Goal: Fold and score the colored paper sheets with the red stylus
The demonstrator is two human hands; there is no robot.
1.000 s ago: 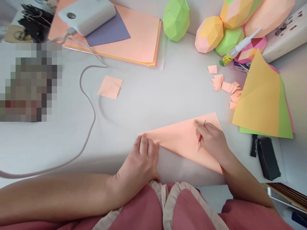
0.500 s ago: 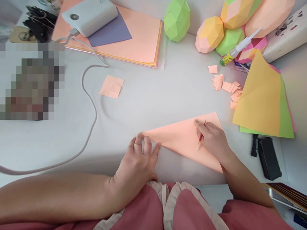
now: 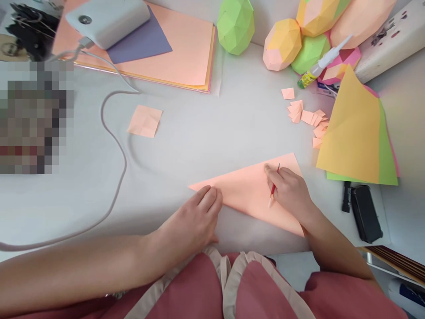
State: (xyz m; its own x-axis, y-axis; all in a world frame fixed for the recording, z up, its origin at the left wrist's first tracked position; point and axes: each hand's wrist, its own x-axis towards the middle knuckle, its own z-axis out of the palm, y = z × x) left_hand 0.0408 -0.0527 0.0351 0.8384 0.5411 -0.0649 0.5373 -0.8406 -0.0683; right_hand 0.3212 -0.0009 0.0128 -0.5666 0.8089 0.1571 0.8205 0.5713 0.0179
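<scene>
Head view, from my seat away from the desk (image 3: 199,137). I have the peach sheet (image 3: 247,197) lying flat near the desk's front edge, its narrow point to the left and its wide end to the right, with both hands on it.

Left hand (image 3: 195,217): over the narrow end. I read the fingers as side by side, their tips pressing down on the sheet just right of the point, which shows beyond them. The thumb stands apart from the fingertips, nearer the body, so I log no pinch here, only pressure from above.

Right hand (image 3: 288,192): over the wide end. The fingers are clamped on a red pen (image 3: 273,189), which slants across the sheet, its thin grey end away from the body and its pale end toward it. One fingertip of this hand rests on the sheet close to the far edge. Between the two hands I see a bare stretch of sheet, so the grips are well apart. The sheet's wide end runs partly under the right hand; I cannot tell how many layers it has.

Nearby I note peach scraps (image 3: 318,117) beyond the right hand, beside the yellow paper (image 3: 352,133). A small peach square (image 3: 145,121) lies well apart, beyond the left hand, near the cord (image 3: 124,164).
</scene>
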